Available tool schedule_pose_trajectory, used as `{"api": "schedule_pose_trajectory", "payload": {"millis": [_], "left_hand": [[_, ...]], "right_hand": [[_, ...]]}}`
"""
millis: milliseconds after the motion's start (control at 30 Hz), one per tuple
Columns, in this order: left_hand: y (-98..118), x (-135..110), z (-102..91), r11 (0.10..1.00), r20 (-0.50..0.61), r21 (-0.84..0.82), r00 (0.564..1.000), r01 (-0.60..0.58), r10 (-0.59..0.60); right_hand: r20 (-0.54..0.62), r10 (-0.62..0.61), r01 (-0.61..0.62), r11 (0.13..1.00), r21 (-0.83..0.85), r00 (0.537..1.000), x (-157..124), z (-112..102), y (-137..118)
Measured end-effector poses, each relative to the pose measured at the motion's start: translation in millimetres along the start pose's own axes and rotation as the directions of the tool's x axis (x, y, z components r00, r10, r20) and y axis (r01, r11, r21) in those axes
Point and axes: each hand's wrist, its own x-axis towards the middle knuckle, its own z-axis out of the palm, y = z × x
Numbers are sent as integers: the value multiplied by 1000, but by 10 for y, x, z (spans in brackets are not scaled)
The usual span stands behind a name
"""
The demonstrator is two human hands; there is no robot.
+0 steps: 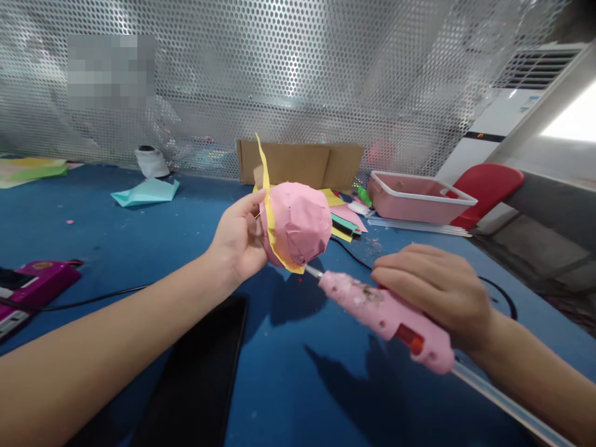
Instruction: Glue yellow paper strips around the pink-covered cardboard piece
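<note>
My left hand (239,236) grips a rounded pink paper ball (295,223) with a yellow paper strip (266,186) wrapped along its left side, held up over the blue table (139,242). My right hand (435,288) is closed round a pink hot glue gun (386,310). The gun's metal tip touches the lower edge of the ball, where the yellow strip ends. A clear glue stick (507,403) sticks out of the back of the gun toward the lower right.
A black flat slab (200,372) lies under my left forearm. A magenta device (32,288) with a black cable sits at the left. Behind are a cardboard piece (298,162), a pink tray (416,197), coloured paper sheets (342,217), a teal folded paper (145,191) and a perforated metal wall (298,81).
</note>
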Motion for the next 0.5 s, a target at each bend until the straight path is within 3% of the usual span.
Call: {"api": "schedule_pose_trajectory", "payload": {"millis": [67, 200, 367, 500], "left_hand": [[-18, 17, -30, 997, 25, 65, 999, -33, 31], [-61, 14, -80, 965, 89, 175, 979, -197, 183], [-145, -11, -150, 846, 274, 350, 907, -403, 318], [-255, -18, -219, 691, 409, 486, 838, -535, 362]], "right_hand": [[8, 24, -23, 996, -88, 1000, -58, -89, 185], [136, 178, -144, 963, -226, 975, -268, -170, 605], [338, 239, -234, 971, -57, 910, -636, -73, 1053], [410, 319, -351, 936, 3, 855, -833, -27, 1122]]}}
